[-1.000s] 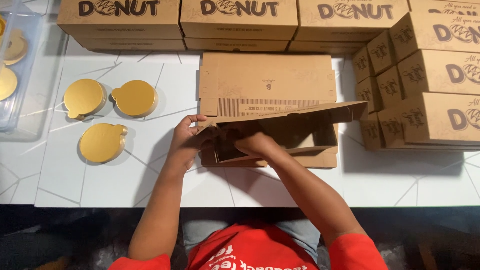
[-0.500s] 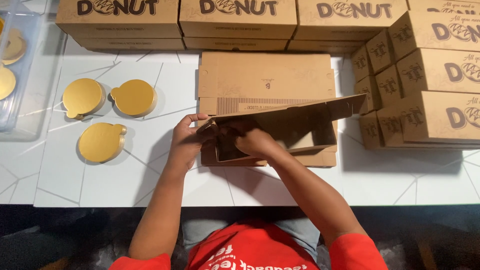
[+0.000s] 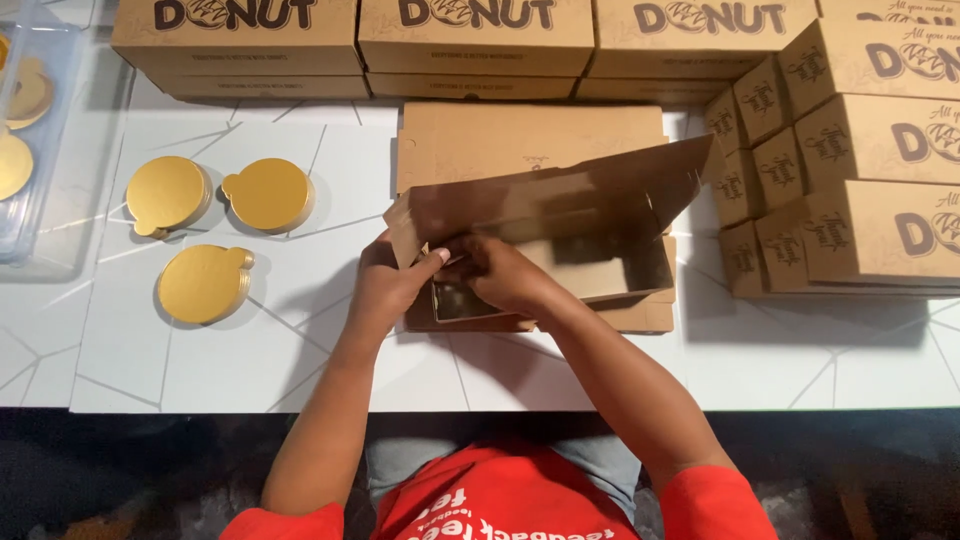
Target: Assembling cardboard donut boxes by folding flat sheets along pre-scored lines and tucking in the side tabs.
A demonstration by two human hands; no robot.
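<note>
Both hands are working at the near-left corner of a brown cardboard box (image 3: 560, 250) sitting mid-table, its lid flap lifting up and tilting away to the right. The left hand (image 3: 385, 285) is gripping that corner from outside, fingers curled around the wall and thumb pressing toward the right hand. The right hand (image 3: 500, 272) is reaching inside the corner, fingers closed on a fold of cardboard; how tightly they are pinching is hard to tell, since the flap is shading them.

To the left of the left hand the white table (image 3: 250, 350) is lying open as far as 3 gold round boards (image 3: 205, 285), which are sitting apart from the box. Beyond them, a clear plastic tray (image 3: 45, 150) is running off the left edge. Beyond the hands, a row of stacked printed boxes (image 3: 470, 40) is lining the far side, its tops cut off. Right of the right hand, another stack of boxes (image 3: 850, 170) is crowding close to the flap's tip, leaving little room there. The near table edge is just below both forearms.
</note>
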